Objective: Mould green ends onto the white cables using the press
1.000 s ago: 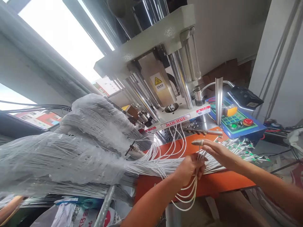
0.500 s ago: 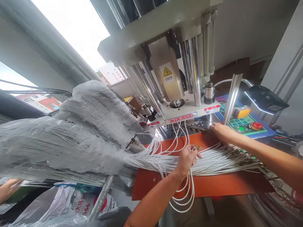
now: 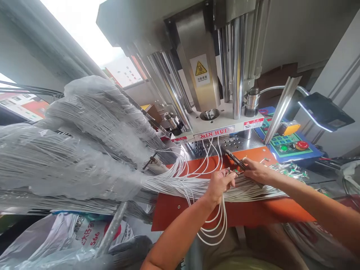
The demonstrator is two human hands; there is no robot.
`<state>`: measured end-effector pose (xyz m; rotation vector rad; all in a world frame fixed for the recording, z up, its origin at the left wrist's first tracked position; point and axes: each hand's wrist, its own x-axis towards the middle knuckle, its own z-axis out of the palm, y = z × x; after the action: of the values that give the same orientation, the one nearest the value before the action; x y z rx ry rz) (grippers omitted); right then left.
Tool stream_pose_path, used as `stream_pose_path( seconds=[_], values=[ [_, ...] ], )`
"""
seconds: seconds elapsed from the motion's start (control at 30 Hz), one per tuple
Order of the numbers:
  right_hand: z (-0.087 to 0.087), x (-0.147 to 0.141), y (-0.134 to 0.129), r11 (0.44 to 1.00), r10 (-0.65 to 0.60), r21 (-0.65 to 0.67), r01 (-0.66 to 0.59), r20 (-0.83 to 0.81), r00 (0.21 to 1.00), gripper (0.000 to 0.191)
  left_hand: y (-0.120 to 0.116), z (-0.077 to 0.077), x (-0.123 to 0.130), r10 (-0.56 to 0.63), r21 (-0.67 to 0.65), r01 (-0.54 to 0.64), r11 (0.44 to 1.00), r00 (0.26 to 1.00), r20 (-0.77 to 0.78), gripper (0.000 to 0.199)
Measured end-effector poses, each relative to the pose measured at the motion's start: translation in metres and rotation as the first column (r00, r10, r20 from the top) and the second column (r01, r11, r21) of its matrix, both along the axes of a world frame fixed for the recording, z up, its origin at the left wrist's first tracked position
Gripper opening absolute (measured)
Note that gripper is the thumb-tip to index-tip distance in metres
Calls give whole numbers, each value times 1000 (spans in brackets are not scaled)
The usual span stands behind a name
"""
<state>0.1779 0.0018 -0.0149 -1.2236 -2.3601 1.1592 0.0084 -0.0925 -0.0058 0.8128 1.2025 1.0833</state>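
Room: grey-walled workshop corner, bright window (image 3: 81,30) at far left.

Press, marked MIN-HUI (image 3: 135,28): far centre, hot-surface label on its metal block.

Cable bundles, plastic-wrapped (image 3: 92,108): left, bulky, narrowing towards the board.

Board, orange (image 3: 180,217): near centre, before the press.

Control box, blue (image 3: 315,153): far right, red and green buttons; lamp (image 3: 327,112) above.

White cables (image 3: 197,185): laid across the board, green-marked ends (image 3: 292,170) heaped at right; a few run up under the press.

Right hand (image 3: 257,172): fingers closed on a dark metal bar (image 3: 234,159), slanting towards the press bed (image 3: 234,142).

Left hand (image 3: 218,185): fingers pinching several cable ends (image 3: 228,171) close to the bar's near end; whether they touch it cannot be told. Cable loops (image 3: 225,227) hang below, over the board's near edge.

Judged: ends and bar are being brought together; such close work calls for a steady pinch and matched angles. Crowded cables beneath and hanging loops could snag.
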Motion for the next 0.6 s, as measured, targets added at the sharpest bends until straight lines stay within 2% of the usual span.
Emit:
stream_pose_path(
  seconds=[0.1, 0.2, 0.3, 0.5, 0.6],
  values=[
    [1, 3, -4, 991, 11, -132, -24, -97, 995, 10, 7, 2, 1, -23, -151, 28, 988, 999, 33, 32],
    [-1, 6, -4, 992, 38, -115, -57, -167, 985, 7, 17, 5, 1, -69, -241, 79, 967, 996, 51, 33],
    [-6, 8, -4, 994, 17, -100, -37, -194, 981, 9, 28, 6, 0, -109, -271, 123, 955, 992, 66, 32],
    [-19, 7, 1, 994, -22, -113, 2, -176, 984, 9, 42, 4, 3, -173, -353, 185, 917, 983, 65, 28],
    [-27, 7, 4, 994, -28, -110, 12, -147, 989, 7, 45, 3, 5, -177, -391, 179, 903, 983, 41, 29]
  ],
)
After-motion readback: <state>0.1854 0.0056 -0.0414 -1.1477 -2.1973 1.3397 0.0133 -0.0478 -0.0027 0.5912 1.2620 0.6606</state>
